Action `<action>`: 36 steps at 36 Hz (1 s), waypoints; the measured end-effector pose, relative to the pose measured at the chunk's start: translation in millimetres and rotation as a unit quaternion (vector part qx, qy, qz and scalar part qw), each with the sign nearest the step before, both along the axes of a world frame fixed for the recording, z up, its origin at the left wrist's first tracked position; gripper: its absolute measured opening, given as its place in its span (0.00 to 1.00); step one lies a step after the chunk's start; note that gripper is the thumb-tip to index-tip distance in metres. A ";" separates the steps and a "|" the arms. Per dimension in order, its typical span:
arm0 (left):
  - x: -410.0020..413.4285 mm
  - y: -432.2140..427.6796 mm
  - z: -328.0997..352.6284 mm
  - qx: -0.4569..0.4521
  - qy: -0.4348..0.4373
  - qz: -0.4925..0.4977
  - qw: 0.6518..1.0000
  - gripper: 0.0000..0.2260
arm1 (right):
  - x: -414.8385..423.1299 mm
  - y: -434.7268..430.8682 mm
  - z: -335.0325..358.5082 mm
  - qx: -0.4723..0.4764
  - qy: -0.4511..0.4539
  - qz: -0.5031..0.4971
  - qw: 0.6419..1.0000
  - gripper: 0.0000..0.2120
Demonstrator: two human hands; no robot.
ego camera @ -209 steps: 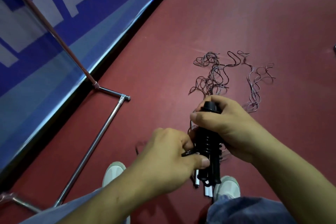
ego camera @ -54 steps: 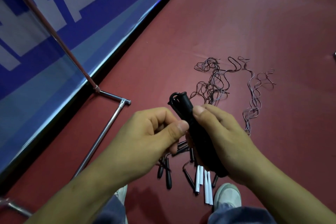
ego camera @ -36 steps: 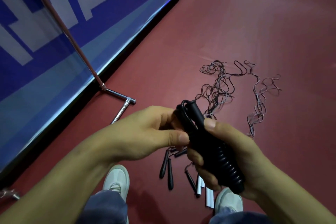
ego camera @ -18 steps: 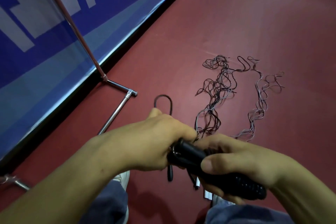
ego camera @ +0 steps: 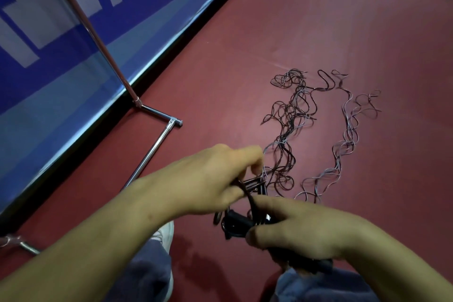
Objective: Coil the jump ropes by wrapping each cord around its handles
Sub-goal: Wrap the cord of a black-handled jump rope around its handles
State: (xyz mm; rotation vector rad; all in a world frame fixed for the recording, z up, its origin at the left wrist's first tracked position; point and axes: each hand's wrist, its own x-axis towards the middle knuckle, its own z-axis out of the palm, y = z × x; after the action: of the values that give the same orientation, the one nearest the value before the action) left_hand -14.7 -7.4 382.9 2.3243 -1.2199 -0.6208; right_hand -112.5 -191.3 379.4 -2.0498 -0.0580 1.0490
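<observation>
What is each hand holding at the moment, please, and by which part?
The right hand grips the black jump rope handles round their middle; the left hand pinches the cord just above them.

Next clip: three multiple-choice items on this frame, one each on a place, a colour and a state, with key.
1. Where do the loose cords lie? A on the red floor; B in a basket; C on a table.
2. What colour are the held handles? A white; B black; C green.
3. What is the right hand doing? A lying flat; B gripping the handles; C hanging idle.
Key: A, they sprawl on bare floor; B, the bundle is black; B, it curls round them.
</observation>
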 end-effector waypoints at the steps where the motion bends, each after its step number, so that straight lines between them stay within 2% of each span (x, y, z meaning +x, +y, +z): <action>1: 1.5 -1.3 1.7 0.018 0.018 0.012 1.000 0.14 | 0.8 0.3 -2.2 -0.001 -0.018 0.024 1.000 0.12; 2: 0.9 -2.5 3.1 0.044 0.026 0.016 0.999 0.12 | 3.7 -1.4 -6.2 0.000 -0.026 -0.018 1.000 0.10; 4: -0.9 -6.5 1.2 0.092 -0.012 -0.009 0.996 0.09 | 7.2 -4.0 -8.5 -0.036 -0.004 -0.062 0.997 0.10; 6: -2.1 -10.2 -1.6 0.125 -0.044 -0.015 0.991 0.16 | 8.2 -4.2 -10.1 -0.048 -0.024 -0.080 0.995 0.10; 8: 0.6 -11.5 -4.7 0.111 -0.047 -0.007 0.993 0.17 | 9.0 -3.5 -7.2 -0.070 -0.052 -0.077 0.993 0.10; 11: -0.1 -9.1 -5.5 0.061 -0.038 0.004 0.997 0.11 | 10.6 -2.0 -7.5 -0.124 -0.092 -0.070 0.986 0.11; 13: -4.0 -7.5 -3.4 0.089 -0.040 0.005 0.995 0.07 | 10.9 -1.0 -8.3 -0.158 -0.120 -0.066 0.978 0.15; 17: -19.8 -12.3 4.6 0.167 -0.095 0.003 0.981 0.06 | 13.9 -5.2 -5.7 -0.154 -0.127 -0.129 0.971 0.21; 19: -25.6 -16.4 14.6 0.175 -0.118 0.011 0.977 0.06 | 17.6 -8.6 -1.3 -0.153 -0.130 -0.163 0.966 0.18; 21: -26.8 -17.1 17.7 0.147 -0.138 0.011 0.979 0.10 | 21.8 -10.9 2.9 -0.126 -0.133 -0.210 0.960 0.14; 23: -22.6 -13.5 14.9 0.081 -0.146 0.003 0.986 0.13 | 23.7 -13.1 7.2 -0.071 -0.122 -0.257 0.956 0.13; 26: -14.2 -6.9 5.0 -0.096 -0.054 0.050 0.993 0.02 | 23.7 -18.0 11.8 0.023 -0.080 -0.327 0.941 0.15; 29: -13.4 -8.9 10.0 -0.188 0.043 0.141 0.971 0.12 | 23.4 -20.2 17.4 0.089 -0.059 -0.351 0.930 0.13; 32: -14.0 -9.4 24.5 -0.160 0.129 0.209 0.956 0.23 | 22.4 -18.6 21.4 0.128 -0.062 -0.349 0.926 0.13; 36: -10.5 -5.0 30.3 -0.136 0.234 0.291 0.917 0.18 | 21.8 -11.7 23.1 0.152 -0.113 -0.348 0.918 0.21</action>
State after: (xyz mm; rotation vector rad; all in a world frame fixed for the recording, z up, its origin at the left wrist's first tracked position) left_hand -25.2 -12.4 413.2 1.9883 -0.3379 -0.6780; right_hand -90.7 -203.0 402.5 -1.6884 0.3478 0.3310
